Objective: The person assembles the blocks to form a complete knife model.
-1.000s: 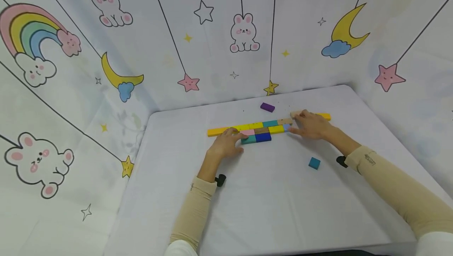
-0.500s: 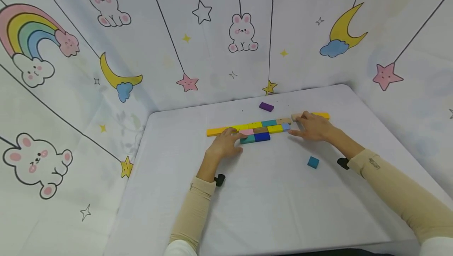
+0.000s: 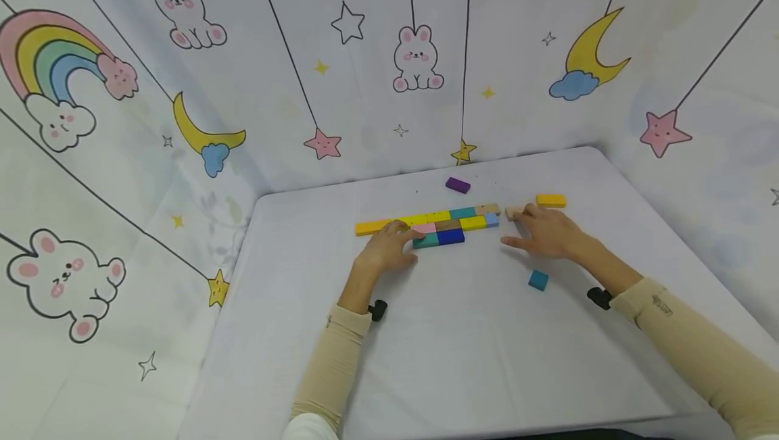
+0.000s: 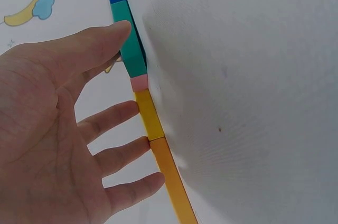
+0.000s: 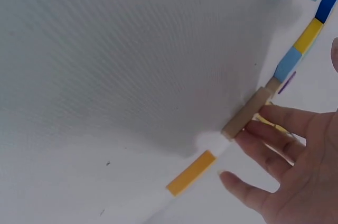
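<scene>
My left hand (image 3: 386, 247) rests on the left part of a strip of coloured wooden blocks. Its thumb overlaps a green block (image 4: 132, 60) in the left wrist view, and other fingertips touch a yellow block (image 4: 150, 115) and an orange block (image 4: 174, 182). The fingertips of my right hand (image 3: 550, 230) touch a plain wood block (image 5: 245, 115), with the thumb held apart from it. This block lies a short gap right of the strip's end, where a light blue block (image 3: 491, 220) and another wood block (image 3: 487, 209) sit.
A loose yellow-orange block (image 3: 550, 201) lies behind the right hand. Farther back is a purple block (image 3: 458, 185), and a teal block (image 3: 538, 280) sits nearer the front. A patterned cloth wall (image 3: 365, 102) borders the back of the white table (image 3: 438, 352).
My right hand has come toward the front, drawing the plain wood block away from the yellow-orange block, which now lies separate. The left hand has stayed in place on the strip.
</scene>
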Demonstrator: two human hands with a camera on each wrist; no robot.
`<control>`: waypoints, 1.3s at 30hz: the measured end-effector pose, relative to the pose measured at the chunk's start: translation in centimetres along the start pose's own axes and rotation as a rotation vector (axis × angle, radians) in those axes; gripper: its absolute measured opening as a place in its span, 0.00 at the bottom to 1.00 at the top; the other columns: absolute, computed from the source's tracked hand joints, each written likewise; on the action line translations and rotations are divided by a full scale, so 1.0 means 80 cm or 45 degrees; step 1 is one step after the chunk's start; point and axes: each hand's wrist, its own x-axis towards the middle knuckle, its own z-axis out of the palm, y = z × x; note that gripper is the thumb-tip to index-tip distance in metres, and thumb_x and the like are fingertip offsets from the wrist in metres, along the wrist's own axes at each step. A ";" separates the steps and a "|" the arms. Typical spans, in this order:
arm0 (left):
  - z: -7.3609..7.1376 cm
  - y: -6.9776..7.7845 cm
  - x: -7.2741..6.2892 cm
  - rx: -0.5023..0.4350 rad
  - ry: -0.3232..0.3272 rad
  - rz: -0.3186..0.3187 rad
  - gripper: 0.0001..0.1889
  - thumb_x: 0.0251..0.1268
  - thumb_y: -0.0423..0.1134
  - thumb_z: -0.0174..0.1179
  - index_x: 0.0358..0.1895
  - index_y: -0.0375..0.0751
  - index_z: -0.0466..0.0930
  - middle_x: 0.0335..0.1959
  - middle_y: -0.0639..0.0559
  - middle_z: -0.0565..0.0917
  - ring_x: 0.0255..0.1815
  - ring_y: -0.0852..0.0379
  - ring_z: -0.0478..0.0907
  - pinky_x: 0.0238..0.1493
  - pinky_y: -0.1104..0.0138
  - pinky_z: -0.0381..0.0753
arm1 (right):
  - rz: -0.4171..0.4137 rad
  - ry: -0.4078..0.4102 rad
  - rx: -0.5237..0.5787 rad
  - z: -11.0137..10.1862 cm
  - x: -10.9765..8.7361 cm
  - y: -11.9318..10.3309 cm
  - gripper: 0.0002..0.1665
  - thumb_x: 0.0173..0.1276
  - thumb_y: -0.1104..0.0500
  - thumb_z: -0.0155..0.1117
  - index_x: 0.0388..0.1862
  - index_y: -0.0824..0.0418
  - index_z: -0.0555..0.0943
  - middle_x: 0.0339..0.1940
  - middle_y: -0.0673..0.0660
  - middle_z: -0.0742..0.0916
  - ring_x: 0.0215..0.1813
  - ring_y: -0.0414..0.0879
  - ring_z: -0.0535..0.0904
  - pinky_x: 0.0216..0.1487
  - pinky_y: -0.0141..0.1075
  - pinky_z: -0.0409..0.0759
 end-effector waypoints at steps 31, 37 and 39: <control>0.004 -0.001 0.001 0.004 0.014 -0.024 0.28 0.75 0.52 0.63 0.76 0.69 0.71 0.80 0.47 0.63 0.80 0.44 0.60 0.78 0.45 0.65 | -0.011 0.044 0.078 0.013 -0.043 -0.044 0.48 0.73 0.30 0.60 0.73 0.67 0.75 0.68 0.69 0.78 0.61 0.64 0.77 0.60 0.63 0.80; 0.004 -0.001 0.002 0.002 0.014 -0.019 0.28 0.75 0.52 0.63 0.75 0.69 0.72 0.79 0.47 0.64 0.79 0.43 0.61 0.77 0.45 0.66 | -0.036 0.066 0.075 0.016 -0.045 -0.052 0.46 0.74 0.31 0.61 0.72 0.67 0.76 0.67 0.69 0.78 0.60 0.64 0.77 0.58 0.62 0.82; 0.003 -0.001 0.003 0.000 0.013 -0.012 0.28 0.75 0.51 0.63 0.75 0.68 0.72 0.79 0.47 0.65 0.79 0.43 0.61 0.77 0.45 0.66 | -0.049 0.069 0.083 0.018 -0.045 -0.054 0.45 0.75 0.32 0.60 0.71 0.67 0.76 0.66 0.69 0.78 0.60 0.64 0.77 0.59 0.62 0.81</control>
